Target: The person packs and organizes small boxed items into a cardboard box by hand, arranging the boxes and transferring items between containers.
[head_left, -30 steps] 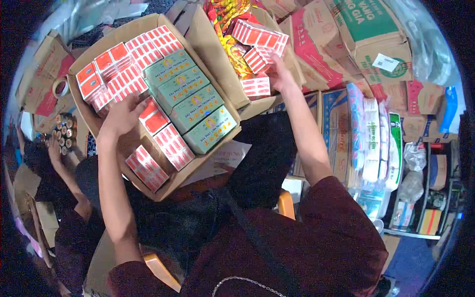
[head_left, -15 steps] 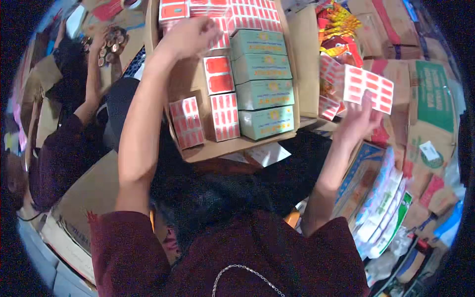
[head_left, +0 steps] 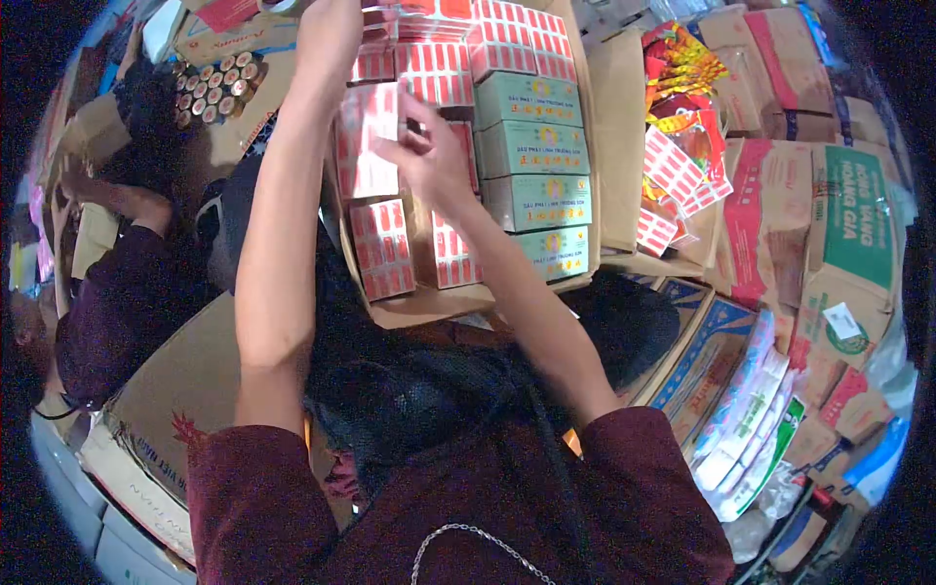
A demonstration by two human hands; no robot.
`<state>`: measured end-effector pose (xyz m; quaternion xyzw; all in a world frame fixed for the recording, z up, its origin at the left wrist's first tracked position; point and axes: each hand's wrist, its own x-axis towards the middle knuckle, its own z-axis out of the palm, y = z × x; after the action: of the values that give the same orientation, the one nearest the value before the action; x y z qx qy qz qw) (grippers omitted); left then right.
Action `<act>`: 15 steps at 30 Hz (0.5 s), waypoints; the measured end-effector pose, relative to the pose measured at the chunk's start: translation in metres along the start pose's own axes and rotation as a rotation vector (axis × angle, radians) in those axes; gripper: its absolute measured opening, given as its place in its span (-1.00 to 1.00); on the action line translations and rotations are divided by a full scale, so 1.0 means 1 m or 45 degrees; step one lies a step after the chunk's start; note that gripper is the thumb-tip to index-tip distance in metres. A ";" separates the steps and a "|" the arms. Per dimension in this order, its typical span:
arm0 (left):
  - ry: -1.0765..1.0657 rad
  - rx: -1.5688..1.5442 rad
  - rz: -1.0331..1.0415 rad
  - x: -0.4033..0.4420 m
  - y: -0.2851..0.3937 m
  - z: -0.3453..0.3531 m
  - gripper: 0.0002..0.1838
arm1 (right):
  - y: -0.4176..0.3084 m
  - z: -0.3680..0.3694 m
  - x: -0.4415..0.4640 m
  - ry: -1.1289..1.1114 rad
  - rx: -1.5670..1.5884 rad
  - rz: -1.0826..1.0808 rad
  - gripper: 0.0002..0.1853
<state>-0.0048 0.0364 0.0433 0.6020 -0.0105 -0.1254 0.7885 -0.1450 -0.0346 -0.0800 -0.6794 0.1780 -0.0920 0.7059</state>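
Observation:
My left hand (head_left: 330, 37) reaches to the top edge of the view, over the far left of an open cardboard box (head_left: 439, 305). Its fingers are cut off or hidden. My right hand (head_left: 434, 161) is inside the same box, fingers curled but apart, beside a blurred red-and-white pack (head_left: 370, 141); whether it touches the pack I cannot tell. Below stands another red-and-white pack (head_left: 383, 249). More red-and-white packs (head_left: 522, 39) fill the far end. Green printed boxes (head_left: 536, 146) are lined up along the right side.
Right of the box, red-and-white sheets (head_left: 673, 168) lie with shiny red-yellow packets (head_left: 682, 63) in another carton. Large cartons (head_left: 848, 224) and white plastic packs (head_left: 751, 429) stand farther right. At left, a co-worker's arm (head_left: 117, 200) is near small round-topped containers (head_left: 214, 88).
My right hand has let go of a red-and-white sheet at the right and moved left into the box. My left hand has moved up. A pack now stands at the box's left side.

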 end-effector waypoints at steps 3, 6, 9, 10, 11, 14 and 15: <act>-0.126 0.024 -0.085 0.012 -0.011 -0.003 -0.60 | 0.052 0.000 0.006 -0.014 -0.207 0.011 -0.38; -0.234 -0.004 -0.060 0.023 -0.024 -0.006 -0.59 | 0.067 -0.002 0.002 0.077 -0.631 0.009 -0.42; -0.282 0.006 -0.053 0.023 -0.032 -0.008 -0.58 | 0.059 -0.005 0.000 -0.042 -0.775 0.052 -0.49; -0.280 0.035 -0.062 0.017 -0.025 -0.006 -0.57 | 0.055 -0.005 -0.001 -0.031 -0.776 0.050 -0.49; -0.283 0.062 -0.072 0.014 -0.021 -0.001 -0.56 | 0.052 -0.004 -0.001 -0.059 -0.827 0.048 -0.51; -0.351 0.171 -0.007 0.038 -0.063 -0.014 -0.54 | 0.037 -0.001 -0.006 -0.157 -0.837 0.122 -0.59; -0.392 0.219 0.031 0.050 -0.070 -0.014 -0.52 | 0.027 -0.001 -0.014 -0.190 -0.739 0.199 -0.62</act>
<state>0.0330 0.0222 -0.0336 0.6407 -0.1494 -0.2051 0.7246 -0.1609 -0.0290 -0.1055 -0.8416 0.1962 0.0675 0.4986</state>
